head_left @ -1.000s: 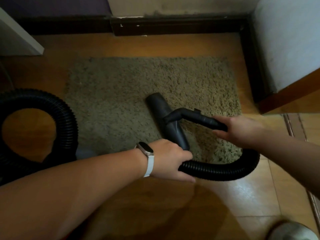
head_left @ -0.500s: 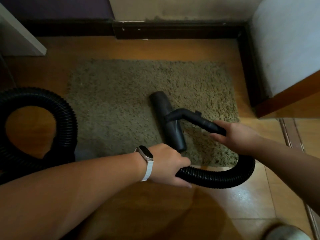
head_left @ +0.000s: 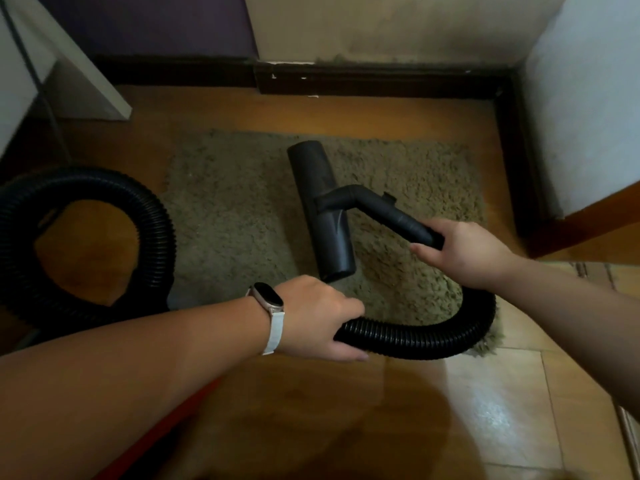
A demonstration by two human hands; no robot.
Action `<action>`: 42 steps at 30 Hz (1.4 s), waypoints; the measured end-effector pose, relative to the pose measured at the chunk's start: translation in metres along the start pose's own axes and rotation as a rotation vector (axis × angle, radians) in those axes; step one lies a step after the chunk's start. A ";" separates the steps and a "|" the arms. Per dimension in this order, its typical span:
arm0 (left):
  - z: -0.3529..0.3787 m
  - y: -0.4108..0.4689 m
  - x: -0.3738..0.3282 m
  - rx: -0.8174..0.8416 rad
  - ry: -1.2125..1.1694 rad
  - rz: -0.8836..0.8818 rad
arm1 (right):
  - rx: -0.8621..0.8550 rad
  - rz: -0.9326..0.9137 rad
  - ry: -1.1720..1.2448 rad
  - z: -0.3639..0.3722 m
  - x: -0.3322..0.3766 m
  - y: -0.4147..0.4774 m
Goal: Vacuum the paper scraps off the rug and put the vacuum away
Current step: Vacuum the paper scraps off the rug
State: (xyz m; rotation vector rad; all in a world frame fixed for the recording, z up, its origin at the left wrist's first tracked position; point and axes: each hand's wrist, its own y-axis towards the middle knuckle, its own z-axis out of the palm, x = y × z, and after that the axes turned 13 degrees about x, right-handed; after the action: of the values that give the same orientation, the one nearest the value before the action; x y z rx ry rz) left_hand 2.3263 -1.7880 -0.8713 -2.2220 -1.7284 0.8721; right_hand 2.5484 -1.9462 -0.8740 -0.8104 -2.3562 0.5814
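Floor head (head_left: 320, 209): black, long and narrow, lay flat on the rug (head_left: 235, 220) at centre frame, one end toward the top, the other toward lower centre.
Wand (head_left: 391, 216): black, bent, joined the head's middle and ran toward the right.
Right hand (head_left: 464, 254): right of centre, fingers curled round the wand's end.
Hose (head_left: 415, 337): black, ribbed, curved from under the right hand down over the rug's lower right corner and back toward centre.
Left hand (head_left: 311, 317): lower centre, fingers and thumb wrapped round the hose; watch (head_left: 268, 299) with pale strap on the wrist.
Hose loop (head_left: 152, 216): large coil at left, on the wooden floor (head_left: 311, 410).
Skirting board (head_left: 381, 81): dark, along the top.
White panel (head_left: 86, 81): upper left
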 end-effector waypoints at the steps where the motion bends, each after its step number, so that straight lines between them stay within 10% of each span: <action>1: 0.000 -0.007 0.002 0.022 -0.025 -0.023 | 0.017 -0.014 -0.009 -0.001 0.008 0.006; 12: -0.007 -0.088 0.003 0.064 -0.171 -0.376 | 0.197 -0.177 -0.166 -0.025 0.107 0.054; 36: 0.023 -0.242 -0.038 -0.697 -0.127 -0.757 | 0.249 -0.361 -0.325 -0.010 0.190 0.010; 42: 0.076 -0.318 -0.042 -0.670 -0.153 -0.987 | 0.261 -0.362 -0.336 0.006 0.202 0.012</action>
State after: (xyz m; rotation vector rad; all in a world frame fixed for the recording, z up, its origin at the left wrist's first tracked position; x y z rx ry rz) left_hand 2.0177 -1.7475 -0.7636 -1.1683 -3.0408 0.2219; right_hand 2.4182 -1.8054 -0.8092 -0.1700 -2.5659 0.8958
